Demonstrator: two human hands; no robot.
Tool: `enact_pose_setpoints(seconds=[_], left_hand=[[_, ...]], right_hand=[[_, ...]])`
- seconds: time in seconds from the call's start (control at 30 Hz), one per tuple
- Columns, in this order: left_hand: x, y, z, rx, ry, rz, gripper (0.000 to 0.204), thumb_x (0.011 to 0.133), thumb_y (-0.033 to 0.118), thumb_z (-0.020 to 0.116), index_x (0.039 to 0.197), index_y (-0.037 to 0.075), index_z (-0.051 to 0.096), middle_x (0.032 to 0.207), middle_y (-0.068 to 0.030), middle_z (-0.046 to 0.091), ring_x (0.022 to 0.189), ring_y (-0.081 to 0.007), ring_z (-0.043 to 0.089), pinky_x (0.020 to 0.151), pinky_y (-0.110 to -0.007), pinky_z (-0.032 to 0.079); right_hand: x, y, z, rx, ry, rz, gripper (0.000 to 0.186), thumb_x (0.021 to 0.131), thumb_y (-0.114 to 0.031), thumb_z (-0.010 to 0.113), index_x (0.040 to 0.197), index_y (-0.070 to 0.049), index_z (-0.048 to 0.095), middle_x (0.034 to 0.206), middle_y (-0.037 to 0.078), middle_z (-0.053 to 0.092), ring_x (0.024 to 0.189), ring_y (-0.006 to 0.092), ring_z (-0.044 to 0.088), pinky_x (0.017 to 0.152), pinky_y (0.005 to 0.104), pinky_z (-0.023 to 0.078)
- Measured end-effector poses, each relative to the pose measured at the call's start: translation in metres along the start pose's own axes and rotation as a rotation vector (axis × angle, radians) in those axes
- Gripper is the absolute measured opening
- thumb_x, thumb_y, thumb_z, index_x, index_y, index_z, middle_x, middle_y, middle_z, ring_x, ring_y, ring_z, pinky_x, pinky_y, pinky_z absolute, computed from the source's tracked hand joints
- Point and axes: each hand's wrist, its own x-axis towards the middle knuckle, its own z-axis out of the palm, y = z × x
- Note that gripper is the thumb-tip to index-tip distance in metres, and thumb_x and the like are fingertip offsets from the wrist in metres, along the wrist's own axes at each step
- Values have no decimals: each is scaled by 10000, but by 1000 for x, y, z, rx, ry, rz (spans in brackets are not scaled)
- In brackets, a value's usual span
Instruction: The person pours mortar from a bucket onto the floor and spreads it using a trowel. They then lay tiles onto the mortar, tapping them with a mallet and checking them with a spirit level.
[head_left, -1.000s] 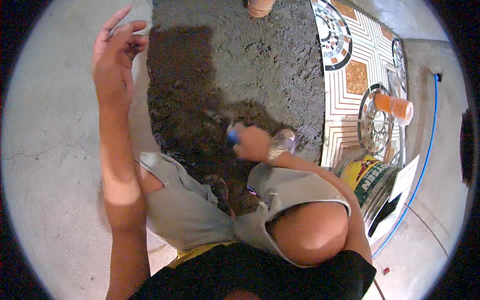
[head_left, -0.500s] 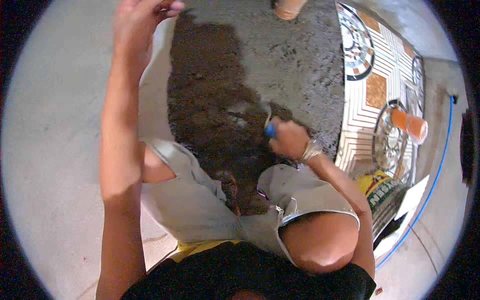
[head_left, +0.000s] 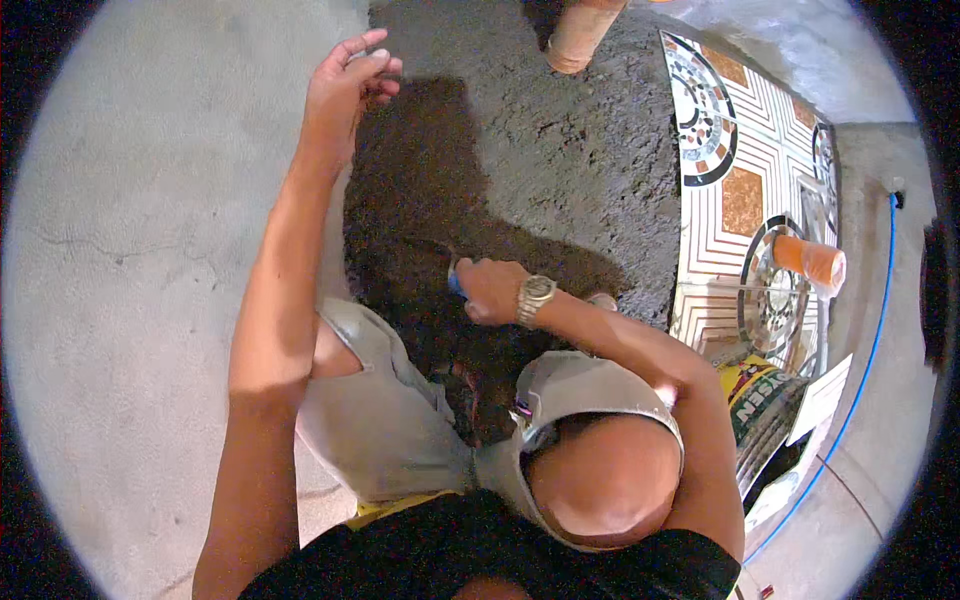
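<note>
the right hand (head_left: 495,290) is clamped on a blue-handled tool (head_left: 456,283), low over the dark, shadowed part of a rough mortar bed (head_left: 560,150) and just ahead of the knees. most of the handle is hidden by the fingers; the working end is too dim to make out, so whether it touches the mortar i cannot tell. a metal wristwatch (head_left: 537,299) sits on that wrist.

the left hand (head_left: 345,95) is raised near the far left edge of the mortar, beside the smooth grey floor (head_left: 150,250), its fingers apart and loosely bent.

an orange pipe (head_left: 580,42) stands at the far end of the mortar. along the right side run patterned tiles (head_left: 742,200) with rings, stripes and brown squares, and a second orange pipe (head_left: 800,258), its end wrapped in clear plastic, sticks out over them. nearer the person, to the right, are a yellow and green bucket (head_left: 755,405), white flat pieces (head_left: 822,400) next to it, and a blue hose (head_left: 873,375) curving past.
</note>
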Motion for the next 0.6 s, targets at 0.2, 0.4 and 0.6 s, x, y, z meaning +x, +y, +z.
enact_pose_setpoints(seconds=[0.2, 0.4, 0.6], left_hand=[[5, -13, -14, 146, -35, -1, 422, 904, 241, 593, 1300, 113, 525, 988, -53, 663, 758, -99, 596, 719, -247, 482], [14, -17, -17, 183, -27, -26, 406, 915, 247, 565, 1301, 125, 533, 979, -49, 669, 756, -105, 588, 722, -249, 477], [12, -16, -19, 148, -7, -55, 424, 888, 205, 627, 1290, 101, 541, 943, -49, 666, 740, -106, 590, 701, -251, 472]], right_hand=[[21, 63, -73, -143, 487, 353, 340, 768, -186, 636, 968, 59, 510, 794, 260, 657, 785, 423, 662, 654, 486, 552], [0, 49, -16, -233, 189, 311, 375, 764, -179, 610, 1046, 47, 511, 814, 283, 651, 778, 402, 683, 686, 498, 558], [4, 66, -39, -8, 558, 372, 326, 793, -188, 588, 995, 53, 503, 780, 279, 644, 768, 452, 649, 662, 510, 541]])
